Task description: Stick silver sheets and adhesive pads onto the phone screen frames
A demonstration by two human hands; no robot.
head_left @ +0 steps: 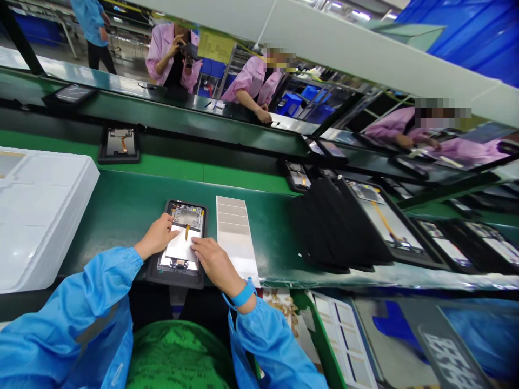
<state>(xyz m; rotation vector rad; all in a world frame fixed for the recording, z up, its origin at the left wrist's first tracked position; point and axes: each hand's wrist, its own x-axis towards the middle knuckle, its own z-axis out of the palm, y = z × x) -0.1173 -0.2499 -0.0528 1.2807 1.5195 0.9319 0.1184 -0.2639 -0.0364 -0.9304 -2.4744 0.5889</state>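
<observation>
Blue sleeves (pixel 81 313) come in from the near edge, and at their ends we see two bare hands over a black tray (pixel 152 273) on the green worktop (pixel 121 227). In this tray lies an opened tablet body (pixel 186 216) with its inner parts showing at the far end, and a white sheet (pixel 180 243) lies on top of its middle. A thin orange ribbon cable (pixel 187 232) sits at the far edge of the sheet. Our left hand (pixel 156 236) touches the left side of the sheet, and its fingers (pixel 172 220) are lightly spread, not closed on anything. Our right hand (pixel 217 265) lies on the right side of the sheet, and its fingers (pixel 198 243) are stretched flat there, also open. A blue wrist strap (pixel 243 294) goes around the right wrist. Just beside the tray on the right lies a long pale strip of sheets (pixel 235 232). Further right we see a leaning stack of black trays (pixel 336 221), and on the left a white foam box (pixel 40 216). Another tray (pixel 119 145) lies on a far belt (pixel 162 102), and across it persons in pink coats (pixel 253 81) stand at work.
</observation>
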